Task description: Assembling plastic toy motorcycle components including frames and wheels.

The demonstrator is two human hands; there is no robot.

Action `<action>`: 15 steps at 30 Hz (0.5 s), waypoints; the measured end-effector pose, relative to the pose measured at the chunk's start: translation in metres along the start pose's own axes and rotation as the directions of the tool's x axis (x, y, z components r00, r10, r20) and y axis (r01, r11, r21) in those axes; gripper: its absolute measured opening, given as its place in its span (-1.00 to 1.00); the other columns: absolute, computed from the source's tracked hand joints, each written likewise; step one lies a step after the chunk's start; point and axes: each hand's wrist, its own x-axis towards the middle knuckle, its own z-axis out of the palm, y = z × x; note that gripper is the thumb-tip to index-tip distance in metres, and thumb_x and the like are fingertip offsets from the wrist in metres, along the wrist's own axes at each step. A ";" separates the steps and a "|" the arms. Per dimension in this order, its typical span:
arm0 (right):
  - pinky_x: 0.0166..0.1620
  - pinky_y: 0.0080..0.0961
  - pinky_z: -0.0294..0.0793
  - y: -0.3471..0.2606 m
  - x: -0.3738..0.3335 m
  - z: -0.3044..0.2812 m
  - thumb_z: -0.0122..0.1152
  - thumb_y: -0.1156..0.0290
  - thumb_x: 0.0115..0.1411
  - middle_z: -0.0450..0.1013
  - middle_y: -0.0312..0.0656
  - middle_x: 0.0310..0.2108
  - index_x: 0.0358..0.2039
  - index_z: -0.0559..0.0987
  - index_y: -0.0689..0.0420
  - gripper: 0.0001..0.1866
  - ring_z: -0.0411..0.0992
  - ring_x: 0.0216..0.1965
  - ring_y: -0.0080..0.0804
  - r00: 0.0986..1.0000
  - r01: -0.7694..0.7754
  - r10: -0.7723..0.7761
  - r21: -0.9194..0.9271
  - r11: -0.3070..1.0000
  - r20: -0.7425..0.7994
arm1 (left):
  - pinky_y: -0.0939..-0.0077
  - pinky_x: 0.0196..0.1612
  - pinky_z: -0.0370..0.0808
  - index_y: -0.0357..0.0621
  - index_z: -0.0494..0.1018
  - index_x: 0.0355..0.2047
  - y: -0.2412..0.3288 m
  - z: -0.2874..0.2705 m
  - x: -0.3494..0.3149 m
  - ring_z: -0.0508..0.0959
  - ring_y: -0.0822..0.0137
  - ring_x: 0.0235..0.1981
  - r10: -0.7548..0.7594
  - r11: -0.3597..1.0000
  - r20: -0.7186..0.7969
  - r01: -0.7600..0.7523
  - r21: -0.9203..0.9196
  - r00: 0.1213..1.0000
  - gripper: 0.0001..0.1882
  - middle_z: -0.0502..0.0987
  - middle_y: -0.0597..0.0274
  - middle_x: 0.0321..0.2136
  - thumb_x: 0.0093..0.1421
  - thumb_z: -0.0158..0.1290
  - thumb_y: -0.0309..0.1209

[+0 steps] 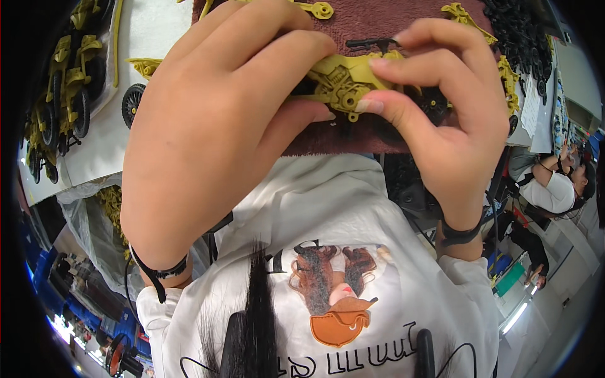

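A yellow toy motorcycle (353, 79) with moulded engine detail is held between my two hands above a red-brown cloth. My left hand (208, 107) is closed around its left part, thumb below and fingers over the top, hiding much of that end. At the other end, my right hand (454, 94) pinches the body between thumb and fingers. A black handlebar (368, 44) stands out at the top, by my right fingertips. Partly behind my right hand is a black wheel (435, 106); whether it belongs to the held toy I cannot tell.
Several yellow toy motorcycles with black wheels (80, 113) stand at the left. The red-brown cloth (378, 16) covers the work area. Black parts (520, 31) are heaped at the far right. A plastic bag (85, 217) holds yellow parts. Another person (558, 189) sits at the right.
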 end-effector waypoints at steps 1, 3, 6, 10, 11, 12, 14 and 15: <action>-0.14 -0.58 0.40 -0.001 -0.003 0.001 0.44 0.62 -0.18 0.48 -0.16 -0.26 -0.38 0.61 0.25 -0.73 0.43 -0.22 -0.41 1.000 -0.003 0.003 0.003 1.000 0.001 | 0.36 -0.12 0.47 -0.19 0.53 -0.16 0.000 0.000 -0.001 0.51 0.12 -0.18 -0.002 1.000 0.003 0.002 -0.001 1.000 -0.53 0.50 0.15 -0.18 -0.17 0.29 -0.52; -0.16 -0.56 0.41 -0.003 -0.010 0.003 0.44 0.61 -0.16 0.48 -0.15 -0.28 -0.40 0.62 0.26 -0.76 0.45 -0.25 -0.38 0.989 -0.143 0.147 -0.161 0.977 0.009 | 0.36 -0.12 0.46 -0.20 0.52 -0.17 0.003 0.001 0.000 0.51 0.10 -0.18 -0.065 0.997 0.005 0.065 -0.043 0.998 -0.55 0.50 0.15 -0.18 -0.17 0.29 -0.52; -0.17 -0.55 0.42 -0.010 -0.018 0.009 0.44 0.61 -0.12 0.49 -0.12 -0.28 -0.40 0.62 0.26 -0.78 0.46 -0.27 -0.36 0.978 -0.209 0.207 -0.274 0.939 -0.037 | 0.34 -0.09 0.43 -0.20 0.52 -0.17 0.009 0.002 -0.002 0.50 0.10 -0.16 -0.094 0.995 -0.006 0.094 0.010 0.996 -0.55 0.50 0.14 -0.17 -0.16 0.28 -0.50; -0.16 -0.58 0.42 -0.013 -0.023 0.020 0.40 0.65 -0.06 0.50 -0.10 -0.23 -0.36 0.62 0.24 -0.79 0.46 -0.26 -0.40 0.971 -0.227 0.196 -0.264 0.937 -0.137 | 0.32 -0.07 0.40 -0.17 0.52 -0.17 0.011 0.000 -0.002 0.48 0.09 -0.14 -0.067 0.994 -0.007 0.067 0.085 0.998 -0.56 0.50 0.14 -0.18 -0.14 0.28 -0.45; -0.12 -0.59 0.43 -0.014 -0.027 0.022 0.40 0.69 -0.06 0.49 -0.10 -0.19 -0.31 0.56 0.25 -0.73 0.45 -0.22 -0.43 0.934 -0.328 0.310 -0.080 0.941 -0.177 | 0.32 -0.06 0.39 -0.17 0.52 -0.17 0.010 0.000 -0.004 0.47 0.09 -0.14 -0.082 0.994 -0.027 0.083 0.077 0.996 -0.56 0.51 0.14 -0.18 -0.14 0.28 -0.44; -0.06 -0.57 0.45 -0.012 -0.027 0.018 0.39 0.74 -0.07 0.47 -0.09 -0.17 -0.17 0.46 0.27 -0.57 0.46 -0.16 -0.43 0.951 -0.256 0.253 0.011 0.967 -0.177 | 0.32 -0.06 0.38 -0.16 0.53 -0.17 0.010 0.000 -0.005 0.47 0.08 -0.13 -0.095 0.993 -0.047 0.098 0.068 0.994 -0.56 0.51 0.15 -0.17 -0.14 0.28 -0.43; -0.01 -0.53 0.47 -0.020 -0.022 0.027 0.38 0.80 -0.11 0.46 -0.07 -0.18 -0.06 0.34 0.27 -0.42 0.47 -0.11 -0.37 0.858 -0.136 0.334 0.455 0.880 -0.390 | 0.34 -0.09 0.39 -0.18 0.52 -0.16 0.012 -0.001 -0.007 0.48 0.08 -0.17 -0.087 0.996 -0.074 0.089 0.030 0.993 -0.54 0.53 0.13 -0.19 -0.14 0.30 -0.44; 0.00 -0.51 0.49 -0.020 -0.023 0.022 0.37 0.73 -0.06 0.45 -0.04 -0.14 0.08 0.25 0.27 -0.30 0.47 -0.09 -0.36 0.870 -0.172 0.332 0.406 0.897 -0.365 | 0.36 -0.11 0.40 -0.20 0.51 -0.15 0.014 -0.001 -0.009 0.49 0.08 -0.19 -0.106 0.994 -0.057 0.103 -0.046 0.993 -0.53 0.54 0.12 -0.20 -0.14 0.31 -0.45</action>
